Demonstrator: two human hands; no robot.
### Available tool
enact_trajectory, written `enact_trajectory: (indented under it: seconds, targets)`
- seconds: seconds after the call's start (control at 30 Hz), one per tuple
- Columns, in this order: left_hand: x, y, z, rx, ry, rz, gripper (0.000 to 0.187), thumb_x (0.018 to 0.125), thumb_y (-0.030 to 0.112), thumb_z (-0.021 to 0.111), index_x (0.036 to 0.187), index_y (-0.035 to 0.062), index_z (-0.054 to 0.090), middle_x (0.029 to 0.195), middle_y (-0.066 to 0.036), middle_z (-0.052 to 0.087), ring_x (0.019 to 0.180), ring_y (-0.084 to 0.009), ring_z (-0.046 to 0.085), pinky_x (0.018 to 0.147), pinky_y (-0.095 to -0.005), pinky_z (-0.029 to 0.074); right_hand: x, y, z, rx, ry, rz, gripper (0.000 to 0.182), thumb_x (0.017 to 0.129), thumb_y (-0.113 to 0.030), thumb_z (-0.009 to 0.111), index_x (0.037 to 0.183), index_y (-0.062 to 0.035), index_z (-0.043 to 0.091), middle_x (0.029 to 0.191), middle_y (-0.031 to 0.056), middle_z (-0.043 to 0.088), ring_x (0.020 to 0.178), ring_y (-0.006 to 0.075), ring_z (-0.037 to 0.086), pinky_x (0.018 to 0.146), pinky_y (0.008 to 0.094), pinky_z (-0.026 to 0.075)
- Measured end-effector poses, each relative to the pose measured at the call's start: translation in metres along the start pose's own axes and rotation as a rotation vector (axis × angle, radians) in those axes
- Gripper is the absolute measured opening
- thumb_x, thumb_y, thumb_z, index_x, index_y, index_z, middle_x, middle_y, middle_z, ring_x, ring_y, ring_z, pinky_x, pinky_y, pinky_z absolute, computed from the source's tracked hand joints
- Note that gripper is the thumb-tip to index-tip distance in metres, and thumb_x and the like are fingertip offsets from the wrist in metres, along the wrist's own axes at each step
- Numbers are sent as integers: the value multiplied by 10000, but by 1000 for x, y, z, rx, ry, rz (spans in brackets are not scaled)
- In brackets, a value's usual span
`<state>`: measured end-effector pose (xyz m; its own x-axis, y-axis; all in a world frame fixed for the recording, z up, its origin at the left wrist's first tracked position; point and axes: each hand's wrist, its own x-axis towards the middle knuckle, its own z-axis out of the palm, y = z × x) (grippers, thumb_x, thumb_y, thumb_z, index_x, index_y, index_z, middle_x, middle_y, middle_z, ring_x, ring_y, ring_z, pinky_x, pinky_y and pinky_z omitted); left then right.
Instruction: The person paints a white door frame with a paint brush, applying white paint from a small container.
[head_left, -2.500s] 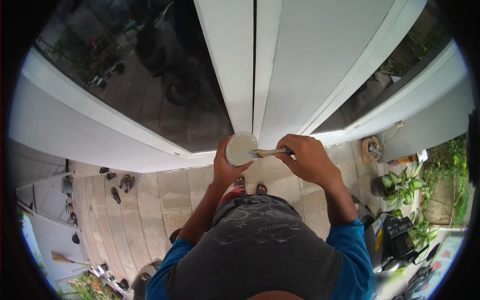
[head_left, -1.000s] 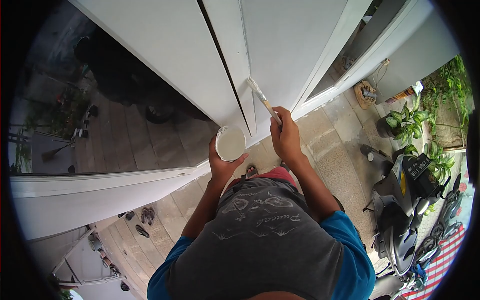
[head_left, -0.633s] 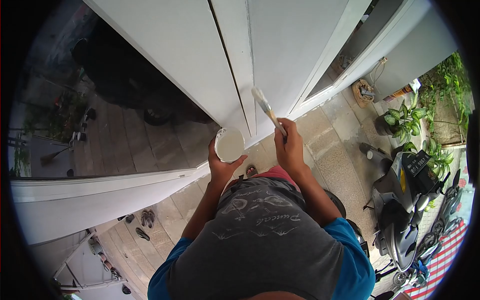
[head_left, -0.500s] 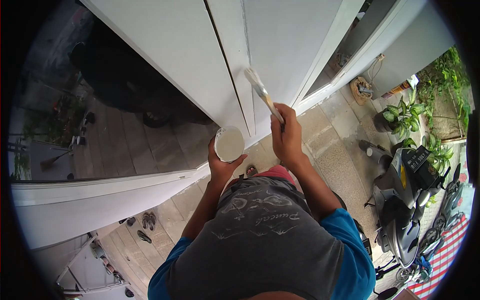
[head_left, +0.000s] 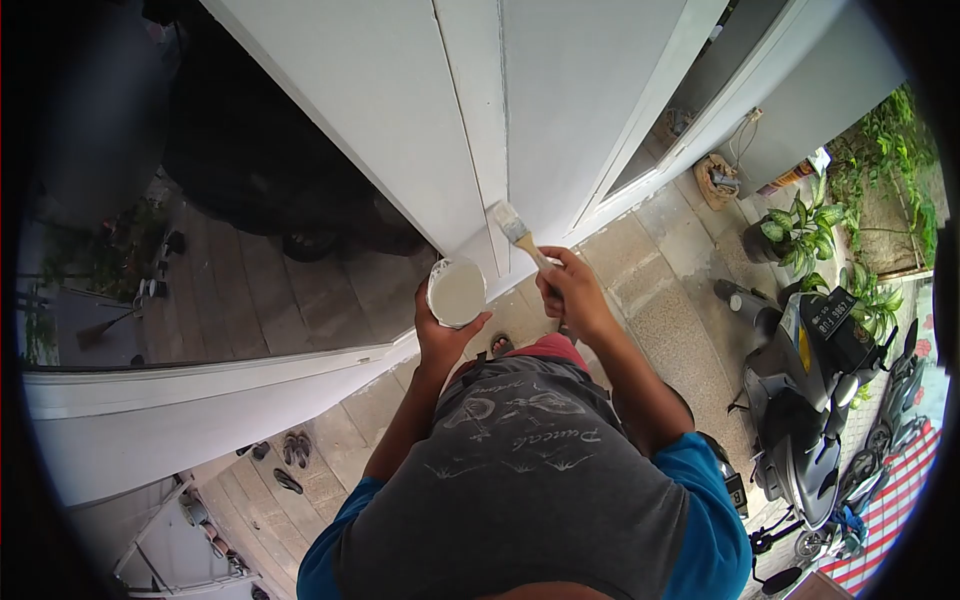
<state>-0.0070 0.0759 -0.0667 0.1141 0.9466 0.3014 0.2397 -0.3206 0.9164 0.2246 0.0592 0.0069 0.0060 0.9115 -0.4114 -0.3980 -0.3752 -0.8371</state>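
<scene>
A round cup of whitish paint (head_left: 458, 293) is held in my left hand (head_left: 440, 335), its open top facing up towards me. My right hand (head_left: 574, 292) grips the wooden handle of a paintbrush (head_left: 522, 237). The whitish bristles point up and left and lie at the lower part of the white door panel (head_left: 490, 150); whether they touch it I cannot tell. The brush head is a little above and right of the cup.
Dark glass (head_left: 290, 200) fills the left side. Potted plants (head_left: 800, 235) and a parked scooter (head_left: 800, 410) stand at the right, near a bag (head_left: 716, 180) by the wall. Sandals (head_left: 296, 449) lie on the tiled floor (head_left: 655, 310) at lower left.
The brush in my right hand has moved down the panel, nearer the cup, and its handle leans more to the left. My left hand and the cup have hardly moved.
</scene>
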Motion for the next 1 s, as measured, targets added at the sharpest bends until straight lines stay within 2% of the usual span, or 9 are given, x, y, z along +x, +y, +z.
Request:
enact_trajectory:
  seconds: [0.03,0.07,0.17,0.37,0.43,0.63,0.83,0.97,1.0]
  targets:
    - [0,0,0,-1,1,5,956,613,104,920,1377,8,356,1259,-151,570,1153,-241,586,974,-372,476,0,-13,0,195,-73,104,378,948,-69,468,1318,-4,431,734,21,496,521,68,352,457,229,290]
    - [1,1,-1,-2,-3,8,956,613,104,920,1377,8,356,1259,-151,570,1153,-241,586,974,-372,476,-1,-27,2,195,-110,127,451,942,-76,464,1378,0,378,754,23,480,522,71,334,456,229,287]
    - [3,4,0,-27,-8,28,957,611,106,921,1376,10,355,1259,-150,570,1152,-241,586,970,-373,479,-9,-68,8,222,-163,110,451,953,-84,460,1383,17,371,772,23,478,529,77,335,456,232,288]
    - [4,9,1,27,-3,27,955,612,104,917,1376,9,352,1238,-148,578,1140,-244,590,963,-372,484,-51,-139,41,158,-251,-33,443,978,-118,462,1390,24,377,831,19,461,546,67,336,459,220,289]
    - [4,9,0,32,-16,41,960,610,107,917,1377,6,349,1239,-149,575,1139,-244,590,963,-374,485,-60,-145,47,177,-274,-200,429,980,-112,475,1380,22,400,792,2,481,546,58,341,479,218,288]
    - [2,4,2,-56,-8,5,960,610,107,921,1376,4,353,1247,-154,570,1144,-246,589,965,-378,484,-18,-81,37,50,-102,-350,313,1029,-190,470,1311,-58,494,723,-22,452,537,40,317,482,199,264]
    - [-1,-5,4,-54,-9,15,951,613,117,924,1371,5,361,1246,-151,573,1147,-246,588,971,-375,477,10,17,12,231,-45,-90,292,1010,-162,470,1292,-85,478,737,-3,463,532,56,314,487,212,281]
    - [1,1,2,-50,-28,-6,951,612,119,925,1370,7,362,1241,-150,576,1149,-244,587,968,-374,477,2,18,11,318,15,136,327,1005,-172,466,1309,-52,448,767,0,459,557,65,334,490,213,293]
    - [1,1,2,-57,-20,4,947,614,116,923,1370,8,362,1238,-148,577,1147,-243,588,968,-373,477,-1,8,14,320,17,135,327,1005,-172,466,1309,-52,448,767,0,459,557,65,334,490,213,293]
